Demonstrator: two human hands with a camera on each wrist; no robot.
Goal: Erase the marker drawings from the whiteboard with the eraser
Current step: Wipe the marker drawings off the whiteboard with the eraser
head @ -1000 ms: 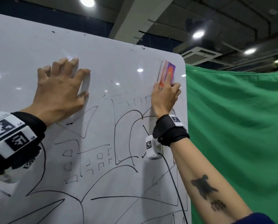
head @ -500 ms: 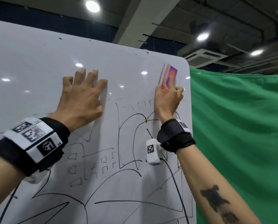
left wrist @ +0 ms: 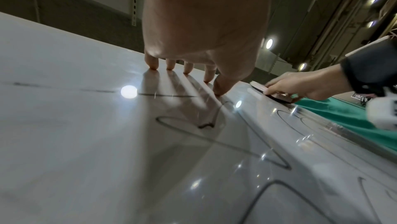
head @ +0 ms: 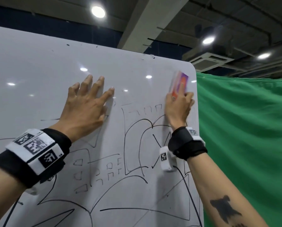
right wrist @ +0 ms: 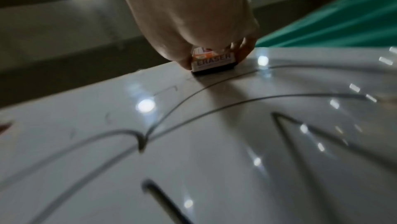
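A white whiteboard (head: 38,71) fills the left of the head view, with black marker drawings (head: 137,145) of arches, small windows and long curves on its lower part. My right hand (head: 179,105) grips an orange and purple eraser (head: 180,82) and presses it flat on the board near the top right corner. The wrist views show the eraser (right wrist: 211,64) with its dark felt on the board, and the eraser (left wrist: 277,95) under the fingers. My left hand (head: 87,104) rests on the board with fingers spread, fingertips (left wrist: 169,65) touching the surface.
The board's rounded right edge (head: 196,112) lies just beside the eraser. A green cloth (head: 245,136) hangs behind and to the right. Ceiling lamps (head: 98,11) and an air unit (head: 209,60) are overhead. The upper left of the board bears only faint marks.
My left hand has slid rightward across the board, closer to the right hand. The eraser has stayed near the top right corner, shifting slightly toward the board's edge.
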